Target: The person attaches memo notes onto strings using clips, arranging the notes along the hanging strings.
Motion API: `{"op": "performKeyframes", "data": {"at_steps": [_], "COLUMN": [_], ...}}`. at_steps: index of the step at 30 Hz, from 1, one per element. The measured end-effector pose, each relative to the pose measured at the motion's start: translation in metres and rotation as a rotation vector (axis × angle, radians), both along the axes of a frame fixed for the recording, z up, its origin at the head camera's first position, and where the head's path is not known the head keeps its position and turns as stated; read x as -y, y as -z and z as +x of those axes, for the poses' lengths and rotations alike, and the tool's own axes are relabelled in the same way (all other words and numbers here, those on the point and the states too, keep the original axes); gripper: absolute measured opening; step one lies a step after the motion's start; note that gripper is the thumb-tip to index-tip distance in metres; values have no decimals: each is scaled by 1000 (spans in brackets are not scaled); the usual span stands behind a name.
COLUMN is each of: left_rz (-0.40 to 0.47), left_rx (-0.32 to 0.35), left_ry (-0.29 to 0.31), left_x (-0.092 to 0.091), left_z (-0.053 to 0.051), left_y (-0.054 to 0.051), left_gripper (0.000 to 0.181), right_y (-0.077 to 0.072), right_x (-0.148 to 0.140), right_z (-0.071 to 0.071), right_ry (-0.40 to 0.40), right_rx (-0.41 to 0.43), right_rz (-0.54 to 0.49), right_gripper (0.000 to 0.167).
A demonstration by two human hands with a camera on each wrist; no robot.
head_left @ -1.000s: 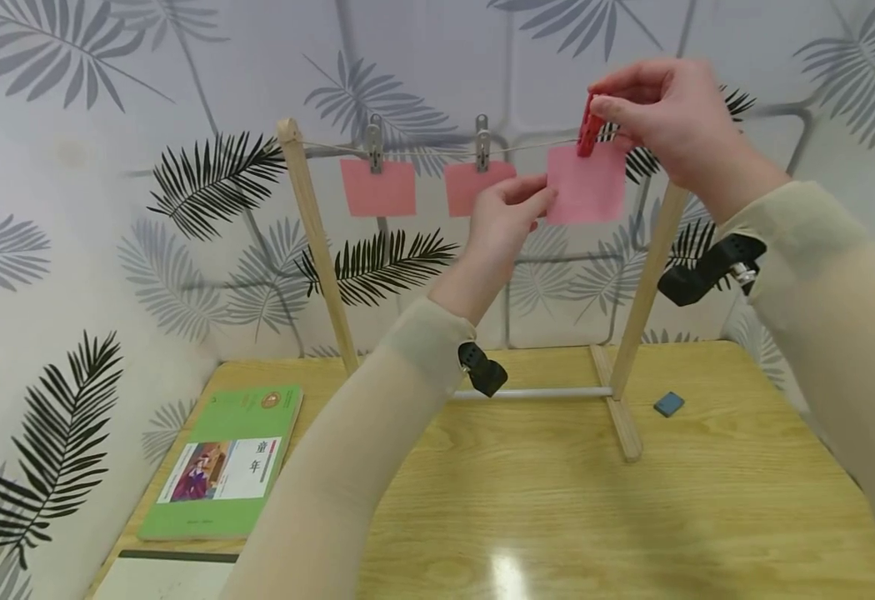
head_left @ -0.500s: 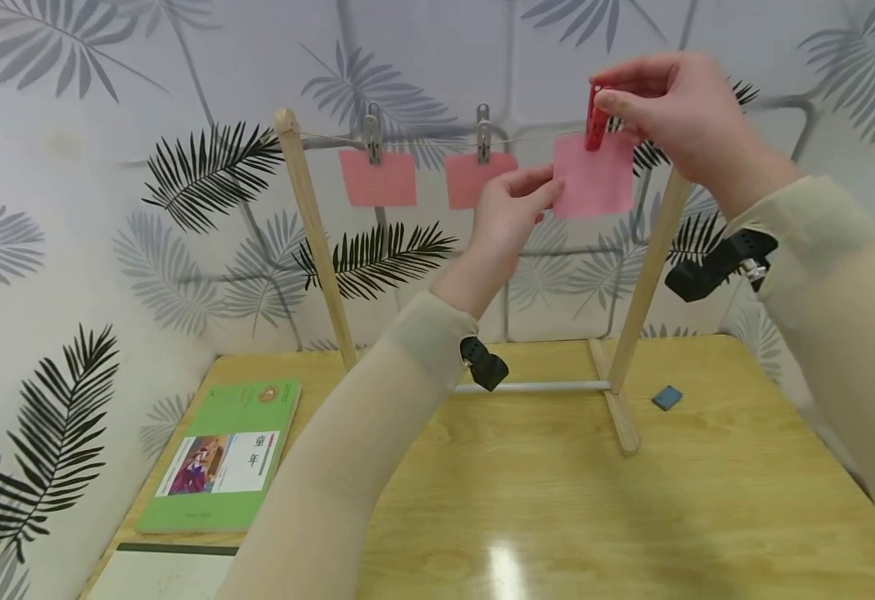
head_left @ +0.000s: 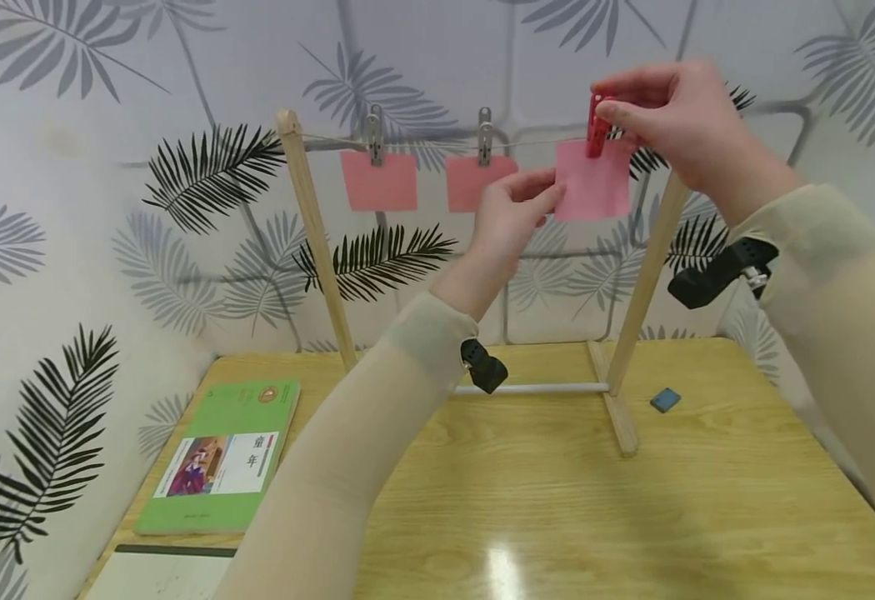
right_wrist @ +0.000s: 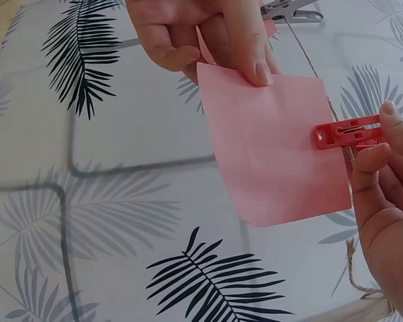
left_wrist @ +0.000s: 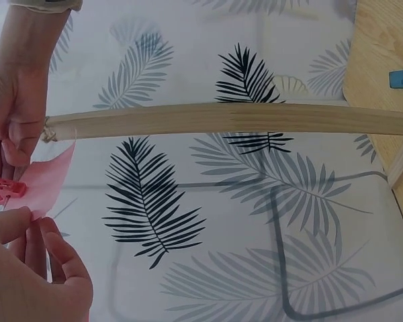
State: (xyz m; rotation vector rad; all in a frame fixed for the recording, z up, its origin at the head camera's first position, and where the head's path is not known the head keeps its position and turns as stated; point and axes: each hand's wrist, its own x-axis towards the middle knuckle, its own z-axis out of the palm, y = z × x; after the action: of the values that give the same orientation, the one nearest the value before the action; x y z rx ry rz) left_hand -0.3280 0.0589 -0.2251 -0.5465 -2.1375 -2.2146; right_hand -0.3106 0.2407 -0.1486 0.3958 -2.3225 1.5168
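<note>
A square pink sheet of paper (head_left: pixel 593 192) hangs at the string's right part. My left hand (head_left: pixel 508 208) pinches its left edge between thumb and fingers. With thumb and fingertips, my right hand (head_left: pixel 692 121) pinches the handles of a red clothespin (right_wrist: pixel 346 132). The clothespin's jaws lie over the paper's upper edge at the twine (right_wrist: pixel 302 50). In the left wrist view, the pink paper (left_wrist: pixel 46 184) is seen from the side, bent a little. Two more pink sheets, the left one (head_left: pixel 379 187) and the middle one (head_left: pixel 466 190), hang from metal clips (head_left: pixel 485 137), the middle one partly behind my left hand.
A wooden rack with a left post (head_left: pixel 317 242) and a right post (head_left: pixel 647 283) carries the string. A green book (head_left: pixel 212 517) and a pale notebook (head_left: pixel 163 575) lie at the table's left. Right of the rack's foot sits a small blue block (head_left: pixel 665 400).
Both hands keep their grip on the paper and the clothespin. Paper and clothespin have shifted slightly to the right in the head view, and the clothespin stands more upright.
</note>
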Motion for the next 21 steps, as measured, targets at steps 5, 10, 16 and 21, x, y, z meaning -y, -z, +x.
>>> {"op": "performKeyframes", "data": {"at_steps": [5,10,16,21], "left_rz": [-25,-5,-4,-26], "left_rx": [1,-20,-7,7], "left_ry": [0,9,28,16], "left_x": [-2,-2,-1,2], "left_z": [1,1,0,1], "left_y": [2,1,2,5], "left_gripper": [29,29,30,28], "right_y": [3,3,2,3], "right_x": [-2,-4,-3,-1], "right_z": [-1,-1,-1,-3], "right_ry": [7,6,0,9], "right_rx": [6,7,6,-12], "right_rz": [-11,-13,-7,1], "right_gripper": [41,44,46,47]}}
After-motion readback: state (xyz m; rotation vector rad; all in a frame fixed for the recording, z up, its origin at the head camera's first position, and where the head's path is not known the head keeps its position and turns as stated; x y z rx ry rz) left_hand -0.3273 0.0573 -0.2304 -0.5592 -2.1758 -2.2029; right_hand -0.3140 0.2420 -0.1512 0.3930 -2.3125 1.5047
